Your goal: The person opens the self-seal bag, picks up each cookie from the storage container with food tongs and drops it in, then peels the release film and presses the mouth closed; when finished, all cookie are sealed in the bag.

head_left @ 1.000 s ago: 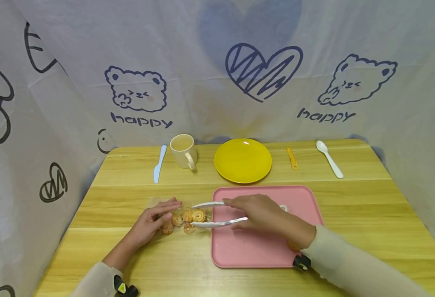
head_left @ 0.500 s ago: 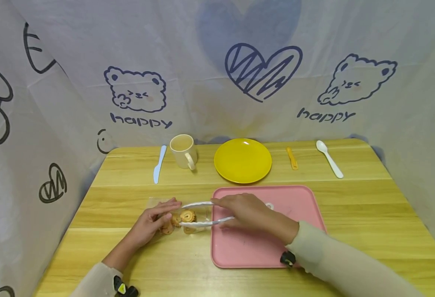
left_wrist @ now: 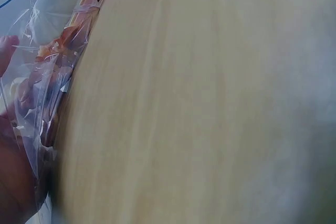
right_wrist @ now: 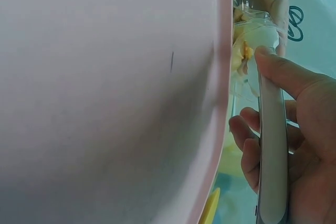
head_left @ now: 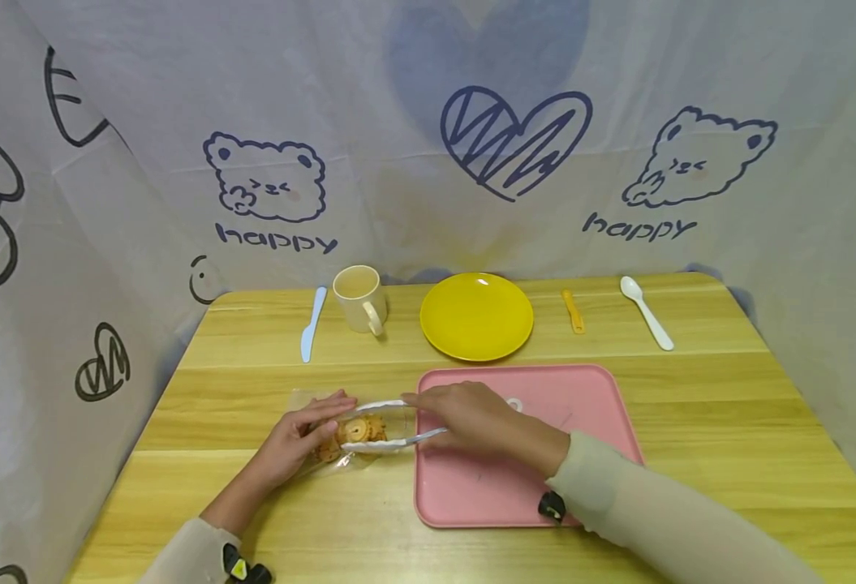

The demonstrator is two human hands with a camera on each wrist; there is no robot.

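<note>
From the head view, your left hand (head_left: pixel 296 438) rests on a clear plastic bag (head_left: pixel 346 461) of cookies (head_left: pixel 357 430), fingers nearly straight and spread from the thumb. Your right hand (head_left: pixel 475 415) grips white-tipped tongs (head_left: pixel 384 444), their arms parted on either side of the cookies. The bag lies on the wooden table (head_left: pixel 311 519), just left of the pink tray (head_left: pixel 482 495); your right hand is above that tray. Behind stand a cream mug (head_left: pixel 358 304) and a yellow plate (head_left: pixel 477 316).

In the left wrist view, clear plastic overlaps a white tong tip; your left hand is partly cut off.

In the right wrist view, your thumb lies along the tongs' handle, fingers curled around it.
</note>
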